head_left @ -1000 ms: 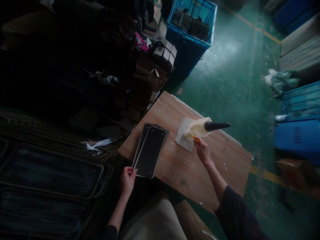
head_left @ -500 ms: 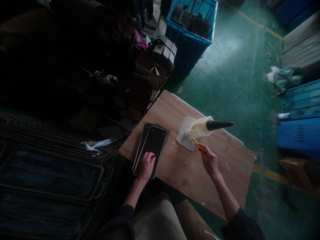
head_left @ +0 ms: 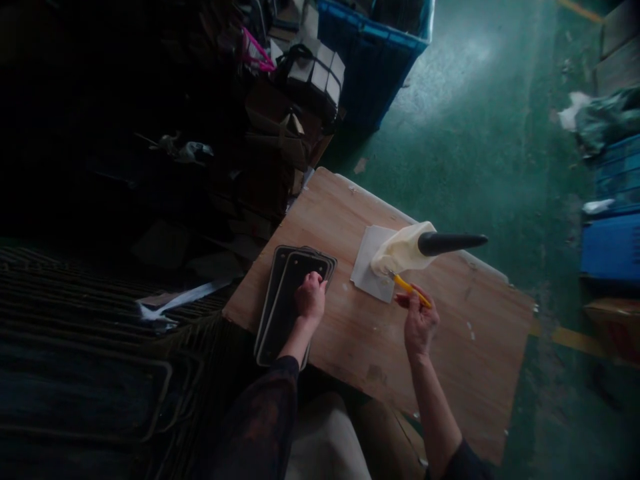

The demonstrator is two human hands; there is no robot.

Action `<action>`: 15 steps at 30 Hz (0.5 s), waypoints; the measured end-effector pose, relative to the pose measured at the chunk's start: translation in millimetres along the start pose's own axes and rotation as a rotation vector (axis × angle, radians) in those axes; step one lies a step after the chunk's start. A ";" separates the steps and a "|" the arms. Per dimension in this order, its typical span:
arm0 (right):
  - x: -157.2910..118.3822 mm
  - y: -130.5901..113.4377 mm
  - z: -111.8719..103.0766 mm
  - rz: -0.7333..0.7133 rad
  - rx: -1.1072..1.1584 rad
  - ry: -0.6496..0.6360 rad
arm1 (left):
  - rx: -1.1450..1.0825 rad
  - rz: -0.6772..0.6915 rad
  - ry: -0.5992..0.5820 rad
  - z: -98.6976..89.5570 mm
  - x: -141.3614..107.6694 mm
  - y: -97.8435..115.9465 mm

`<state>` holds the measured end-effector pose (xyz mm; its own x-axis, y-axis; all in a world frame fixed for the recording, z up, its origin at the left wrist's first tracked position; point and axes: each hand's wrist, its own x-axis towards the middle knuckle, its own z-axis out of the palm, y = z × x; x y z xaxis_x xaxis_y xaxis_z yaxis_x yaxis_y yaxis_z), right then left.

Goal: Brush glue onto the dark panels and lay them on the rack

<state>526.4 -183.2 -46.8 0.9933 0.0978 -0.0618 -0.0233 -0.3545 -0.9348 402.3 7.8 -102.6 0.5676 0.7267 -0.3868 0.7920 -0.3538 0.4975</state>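
Observation:
My left hand rests over the upper part of a stack of dark rounded panels with pale edges and small holes at the corners. Its fingers are curled together, and whatever may be between them is hidden. Between thumb and fingers, my right hand pinches a thin yellow-handled tool. The tool's tip reaches the lower end of a cream plastic container; its working end is too small to make out. A long black cone-shaped part sticks out of that container, which stands on a pale square sheet.
The wooden board lies under both hands. Large stacks of dark panels stand at the lower left. Dim piles of bundled pieces and a blue crate are beyond the board. Blue bins line the right side.
My left hand has slid up the panel stack towards its far end. My right hand has turned, showing more of the yellow tool, whose tip stays at the container. The view has shifted.

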 end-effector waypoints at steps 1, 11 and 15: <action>-0.1 1.4 0.3 0.021 0.027 0.018 | 0.016 0.003 0.003 0.8 0.8 0.6; 2.3 13.1 -1.3 0.205 0.254 0.173 | 0.092 -0.009 -0.033 -1.3 6.0 7.0; 4.4 14.9 1.0 0.320 0.351 0.235 | -0.047 -0.024 -0.093 -8.1 7.1 0.0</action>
<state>530.3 -187.2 -61.4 0.9279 -0.1897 -0.3211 -0.3262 0.0043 -0.9453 404.5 17.8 -99.0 0.5690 0.6760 -0.4682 0.7953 -0.3077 0.5223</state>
